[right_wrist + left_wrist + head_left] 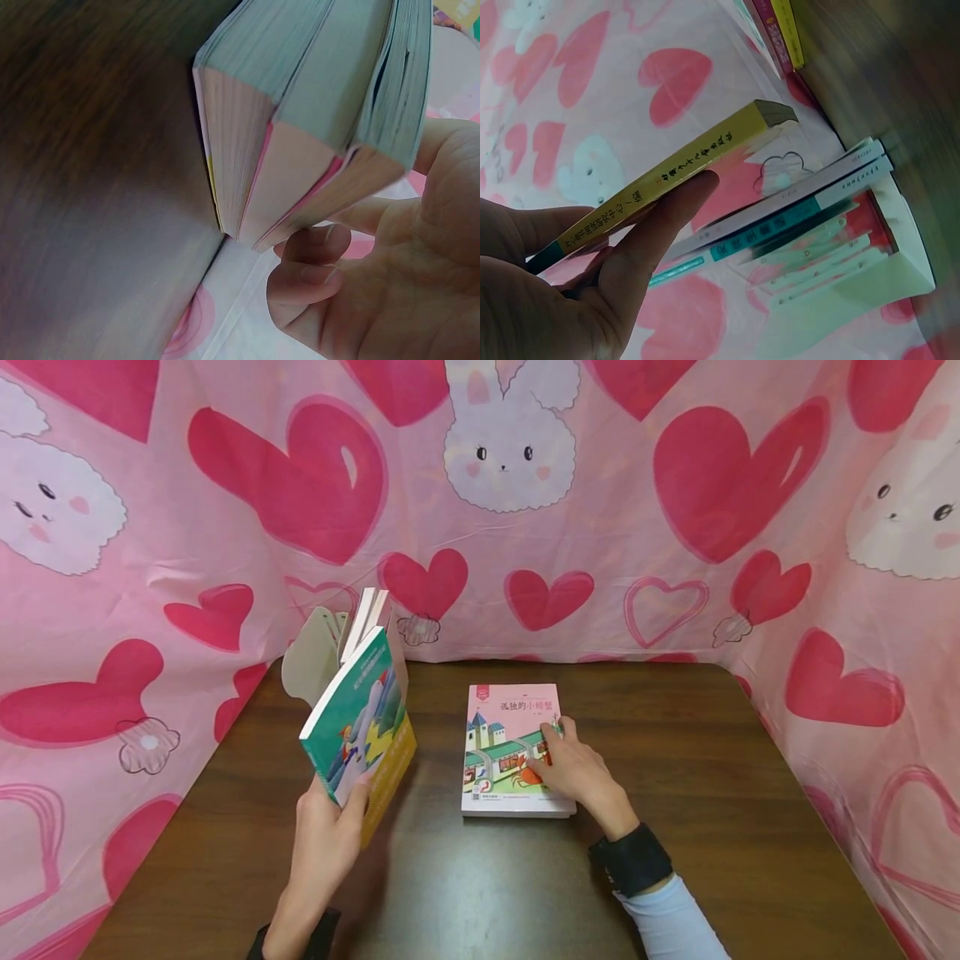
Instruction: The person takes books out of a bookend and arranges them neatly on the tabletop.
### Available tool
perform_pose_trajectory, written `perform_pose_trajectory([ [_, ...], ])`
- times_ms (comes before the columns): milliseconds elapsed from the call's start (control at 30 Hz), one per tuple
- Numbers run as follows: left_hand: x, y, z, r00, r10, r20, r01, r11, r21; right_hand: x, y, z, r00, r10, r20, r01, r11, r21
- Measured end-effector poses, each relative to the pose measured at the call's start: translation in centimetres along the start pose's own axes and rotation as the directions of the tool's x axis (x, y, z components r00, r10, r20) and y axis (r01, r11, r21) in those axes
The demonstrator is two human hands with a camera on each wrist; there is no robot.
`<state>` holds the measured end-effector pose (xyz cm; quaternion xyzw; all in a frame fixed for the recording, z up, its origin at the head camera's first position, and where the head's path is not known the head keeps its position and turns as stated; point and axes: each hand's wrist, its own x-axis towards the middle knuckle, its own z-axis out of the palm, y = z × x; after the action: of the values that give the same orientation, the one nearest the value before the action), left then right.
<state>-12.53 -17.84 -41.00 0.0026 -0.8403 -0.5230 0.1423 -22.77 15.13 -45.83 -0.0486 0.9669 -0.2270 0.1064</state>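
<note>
My left hand (326, 831) grips a green and yellow picture book (367, 714), thumb on its front cover. That book stands tilted at the left of the table, and its yellow spine shows in the left wrist view. Behind it is a pale green book rack (309, 656) with upright books (365, 622), partly hidden by the held book. My right hand (581, 768) rests on the right side of a pink book (513, 702) that tops a small stack. Its thumb and forefinger touch the cover. In the right wrist view, other fingers bend beside the stacked books' page edges (292, 165).
The dark wooden table (675, 735) runs back to a pink cloth (622, 527) with hearts and rabbits, which also hangs along both sides. A light sleeve (671, 922) and a black wrist band (633, 860) cover parts of the right arm.
</note>
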Motion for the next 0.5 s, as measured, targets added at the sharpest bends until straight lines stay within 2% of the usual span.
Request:
perform_pose_trajectory([
  [233, 0.6, -0.1, 0.8, 0.999, 0.034, -0.004, -0.035, 0.999, -0.018, -0.1, -0.1, -0.1, 1.000, -0.010, -0.004, 0.010, 1.000, -0.007],
  [500, 1.5, -0.1, 1.2, 1.000, 0.030, -0.002, -0.030, 0.999, -0.035, -0.1, -0.1, 0.0, 1.000, -0.008, -0.013, 0.008, 1.000, -0.012],
])
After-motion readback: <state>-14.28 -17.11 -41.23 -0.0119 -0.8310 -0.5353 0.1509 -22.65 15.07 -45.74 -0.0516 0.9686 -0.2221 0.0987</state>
